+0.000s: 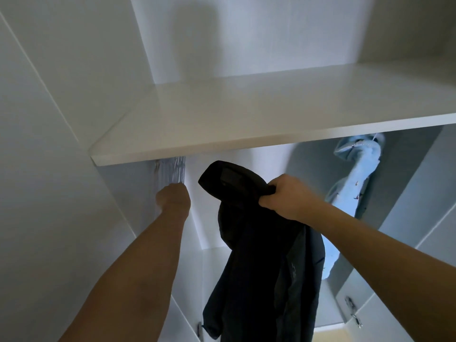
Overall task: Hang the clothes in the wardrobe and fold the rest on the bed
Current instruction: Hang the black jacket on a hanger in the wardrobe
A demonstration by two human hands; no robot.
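head view, looking up into an open white wardrobe [61,169]. a white shelf [271,114] crosses the frame, its front edge running from lower left to upper right; the compartment above it shows only bare panels. below the shelf edge the hanging space lies open between the left side wall and a pale blue patterned garment [355,183] hanging at right. the rail and the garment's hanger are hidden behind the shelf. a bunch of thin pale hangers [176,170] is blurred and cut off by the shelf edge. the left hand [174,199] reaches up to these hangers, fingers curled at their lower ends; whether it grips one cannot be told. the right hand [283,196] clutches a dark jacket [259,267] near its collar, fingers wrapped into the cloth, the rest hanging down mid-frame, below the shelf.
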